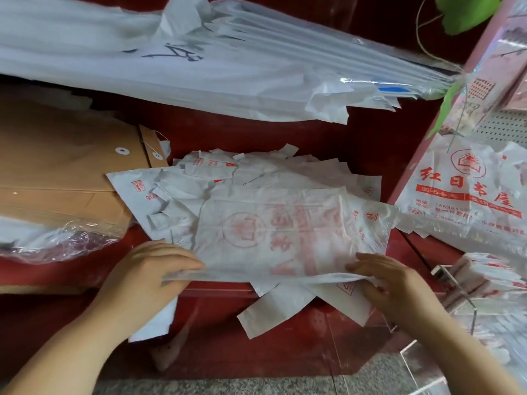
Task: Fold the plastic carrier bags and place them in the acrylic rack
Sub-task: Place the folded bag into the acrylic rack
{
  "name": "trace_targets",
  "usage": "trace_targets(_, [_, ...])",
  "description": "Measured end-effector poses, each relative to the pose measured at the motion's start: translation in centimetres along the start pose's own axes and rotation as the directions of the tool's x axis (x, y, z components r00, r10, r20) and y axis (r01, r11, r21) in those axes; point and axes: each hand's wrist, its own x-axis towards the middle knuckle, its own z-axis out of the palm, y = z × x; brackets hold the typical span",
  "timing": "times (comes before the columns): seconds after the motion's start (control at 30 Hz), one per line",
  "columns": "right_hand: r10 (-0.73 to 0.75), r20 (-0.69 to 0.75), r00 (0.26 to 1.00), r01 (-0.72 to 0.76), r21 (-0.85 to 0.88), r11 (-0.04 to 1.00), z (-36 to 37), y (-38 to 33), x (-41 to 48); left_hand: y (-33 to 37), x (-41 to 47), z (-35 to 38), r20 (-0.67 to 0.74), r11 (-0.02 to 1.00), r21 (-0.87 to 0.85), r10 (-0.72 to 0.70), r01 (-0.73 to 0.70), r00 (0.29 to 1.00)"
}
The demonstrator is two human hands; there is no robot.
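Observation:
A white plastic carrier bag point(285, 235) with faded red print lies on top of a loose pile of similar bags point(256, 172) on a red shelf. My left hand point(154, 269) pinches the bag's near left edge, thumb on top. My right hand point(382, 277) grips the near right corner, fingers curled round the crumpled edge. The near edge is lifted slightly off the shelf. The clear acrylic rack point(462, 306) stands at the lower right, with folded bags point(484, 277) stacked inside it.
Brown string-tie envelopes point(65, 166) lie at the left, partly under clear wrap point(57, 238). A thick bundle of white sheets point(171, 67) overhangs the shelf from above. More printed bags point(462, 189) hang at the right. Bag handles point(273, 306) droop over the shelf's front edge.

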Motion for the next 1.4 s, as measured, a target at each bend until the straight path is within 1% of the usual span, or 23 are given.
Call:
trace_targets(0.07, [0.184,0.037,0.982,-0.187,0.257,0.948,-1.3,-0.5,-0.2,0.7,-0.5,-1.3,-0.029,0.975,-0.139,-0.177,0.171,0.984])
trace_targets(0.1, [0.28,0.066,0.958,-0.284,0.377,0.882,-1.7,-0.5,-0.4,0.8,-0.8,-1.8,-0.03,0.941,-0.205,-0.283,0.271,0.959])
trace_targets(0.13, [0.328,0.077,0.942,-0.327,0.442,0.835,-2.1,0.0,-0.6,0.7,-1.1,-2.1,0.0,0.906,-0.262,-0.344,0.332,0.939])
trace_targets(0.23, [0.371,0.084,0.925,-0.341,0.611,0.715,-3.0,-0.1,-0.5,1.3,-1.0,-3.7,0.088,0.806,-0.384,-0.454,0.451,0.886])
trace_targets(0.3, [0.424,0.07,0.903,-0.36,0.663,0.657,-3.0,-0.1,-0.2,2.2,-0.6,-4.6,0.045,0.727,-0.512,-0.509,0.457,0.86])
trace_targets(0.37, [0.476,0.061,0.877,-0.401,0.641,0.655,-2.9,-0.2,0.3,2.8,-0.1,-5.5,-0.001,0.661,-0.616,-0.544,0.428,0.839])
trace_targets(0.4, [0.491,0.048,0.87,-0.41,0.624,0.666,-2.9,-0.3,0.6,2.7,0.2,-5.8,-0.02,0.669,-0.623,-0.532,0.405,0.846])
trace_targets(0.5, [0.534,0.012,0.846,-0.444,0.573,0.689,-2.1,-1.2,1.7,2.4,1.9,-6.5,-0.029,0.614,-0.65,-0.608,0.447,0.793])
trace_targets(0.53, [0.544,0.002,0.839,-0.456,0.549,0.7,-1.6,-1.3,2.1,1.3,2.4,-6.4,-0.041,0.616,-0.646,-0.617,0.45,0.786])
trace_targets(0.63, [0.563,0.011,0.827,-0.513,0.427,0.745,-0.2,-1.2,3.5,0.7,4.9,-5.9,-0.06,0.552,-0.68,-0.698,0.483,0.713])
trace_targets(0.67, [0.568,0.008,0.823,-0.529,0.375,0.761,0.3,-1.0,4.0,-0.1,5.7,-5.4,-0.066,0.553,-0.677,-0.704,0.486,0.708])
trace_targets(0.77, [0.563,-0.047,0.825,-0.543,0.209,0.813,1.4,-0.6,4.8,-0.8,8.2,-3.9,-0.085,0.509,-0.687,-0.765,0.518,0.639])
trace_targets(0.8, [0.568,-0.078,0.819,-0.552,0.163,0.818,1.6,-0.5,5.0,-1.1,8.9,-3.5,-0.092,0.481,-0.732,-0.771,0.482,0.63])
trace_targets(0.87, [0.591,-0.114,0.798,-0.577,0.136,0.805,1.8,-0.2,5.1,-0.9,10.1,-2.9,-0.059,0.358,-0.85,-0.794,0.386,0.605])
trace_targets(0.9, [0.599,-0.116,0.792,-0.587,0.128,0.8,1.9,-0.1,5.1,-0.9,10.4,-2.4,-0.051,0.331,-0.862,-0.81,0.384,0.584])
trace_targets(0.93, [0.605,-0.107,0.789,-0.595,0.111,0.796,2.0,0.0,5.2,-0.9,10.4,-1.8,-0.065,0.374,-0.816,-0.818,0.441,0.572])
trace_targets(0.97, [0.607,-0.091,0.79,-0.601,0.086,0.795,2.0,0.1,5.3,-0.7,10.1,-1.3,-0.099,0.455,-0.715,-0.817,0.531,0.568])
trace_targets(1.03, [0.609,-0.062,0.791,-0.609,0.024,0.793,2.2,0.5,5.6,-0.3,9.0,-0.1,-0.182,0.619,-0.473,-0.765,0.627,0.618])
trace_targets(1.07, [0.61,-0.051,0.79,-0.611,-0.003,0.791,2.2,0.5,5.7,0.1,8.2,0.6,-0.189,0.667,-0.383,-0.734,0.64,0.652])
trace_targets(1.17, [0.627,-0.048,0.778,-0.629,-0.04,0.777,2.3,0.6,6.0,0.8,6.6,2.6,-0.13,0.717,-0.078,-0.696,0.692,0.706])
trace_targets(1.23, [0.635,-0.06,0.77,-0.638,-0.044,0.769,2.3,0.6,6.2,0.7,6.1,3.5,-0.148,0.732,0.075,-0.663,0.677,0.734])
trace_targets(1.3, [0.644,-0.063,0.762,-0.647,-0.042,0.761,2.4,0.7,6.2,0.9,5.9,3.8,-0.187,0.764,0.062,-0.623,0.642,0.759])
trace_targets(1.4, [0.654,-0.061,0.754,-0.656,-0.037,0.754,2.5,0.6,6.3,1.8,5.9,4.1,-0.23,0.817,-0.099,-0.575,0.569,0.785])
